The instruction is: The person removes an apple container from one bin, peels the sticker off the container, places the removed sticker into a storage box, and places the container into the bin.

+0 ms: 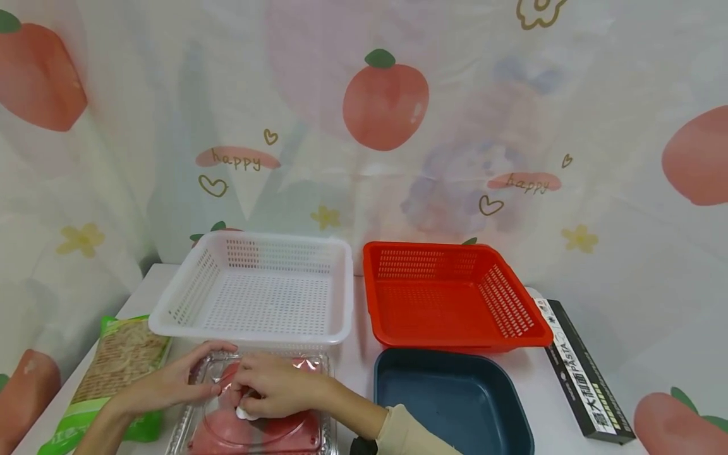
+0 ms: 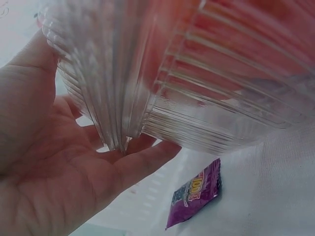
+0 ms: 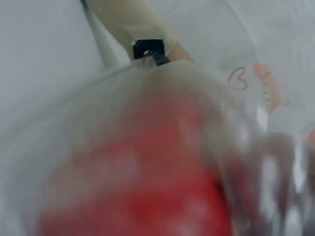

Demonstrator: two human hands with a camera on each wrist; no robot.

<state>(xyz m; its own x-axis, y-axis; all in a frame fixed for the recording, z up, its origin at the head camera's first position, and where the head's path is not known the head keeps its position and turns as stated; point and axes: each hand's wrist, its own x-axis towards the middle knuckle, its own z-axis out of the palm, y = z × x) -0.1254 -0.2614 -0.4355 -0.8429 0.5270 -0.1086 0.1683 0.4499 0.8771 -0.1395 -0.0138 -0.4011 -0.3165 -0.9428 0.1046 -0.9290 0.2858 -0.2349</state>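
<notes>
A clear plastic clamshell box (image 1: 328,427) with red contents lies at the front of the table; the kind of contents is not clear. My left hand (image 1: 162,382) grips its far left corner, thumb over the lid. In the left wrist view, the fingers (image 2: 147,162) curl around the ribbed plastic edge. Over the middle of the lid, my right hand (image 1: 284,385) pinches a small crumpled white wipe (image 1: 246,414) against the plastic. Blurred plastic and red contents fill most of the right wrist view, where the right fingers cannot be made out.
Behind the box stands a white basket (image 1: 170,325), with a red basket (image 1: 455,343) to its right. A dark blue bin (image 1: 449,404), a black pasta box (image 1: 591,379) and a green-edged bag (image 1: 114,366) flank it. The left wrist view shows a purple packet (image 2: 194,199).
</notes>
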